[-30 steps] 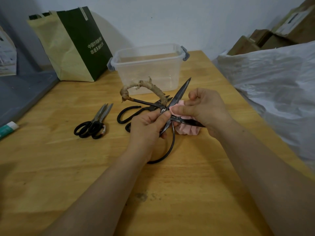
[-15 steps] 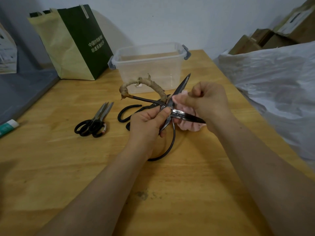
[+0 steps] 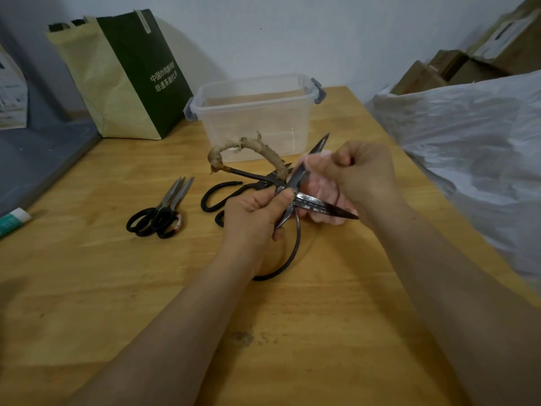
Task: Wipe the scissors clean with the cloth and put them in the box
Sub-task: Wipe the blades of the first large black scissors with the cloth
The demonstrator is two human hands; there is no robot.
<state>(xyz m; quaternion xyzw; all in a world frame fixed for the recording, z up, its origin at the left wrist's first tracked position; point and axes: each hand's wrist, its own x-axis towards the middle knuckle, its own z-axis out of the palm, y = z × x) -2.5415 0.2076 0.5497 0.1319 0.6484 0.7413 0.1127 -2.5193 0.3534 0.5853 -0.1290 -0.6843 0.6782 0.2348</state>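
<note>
My left hand (image 3: 254, 215) grips large black iron scissors (image 3: 295, 247) near their pivot, blades spread wide; one handle is wrapped in frayed tan cloth. My right hand (image 3: 360, 177) pinches a pink cloth (image 3: 322, 186) around the upper blade, whose tip pokes out past the fingers. The lower blade points right under my right hand. The clear plastic box (image 3: 254, 115) with grey latches stands open behind the hands. Two more pairs lie on the table: small black-handled scissors (image 3: 164, 212) at left and black scissors (image 3: 222, 194) partly hidden behind my left hand.
A green and cream paper bag (image 3: 126, 77) stands at the back left. White plastic sheeting (image 3: 468, 148) covers the table's right side, with cardboard boxes (image 3: 474, 60) behind. A small tube (image 3: 13, 219) lies at the left edge of the wooden table (image 3: 292, 332).
My right hand with the pink cloth has slid up the upper blade toward its tip. My left hand has kept its hold on the scissors, almost in place.
</note>
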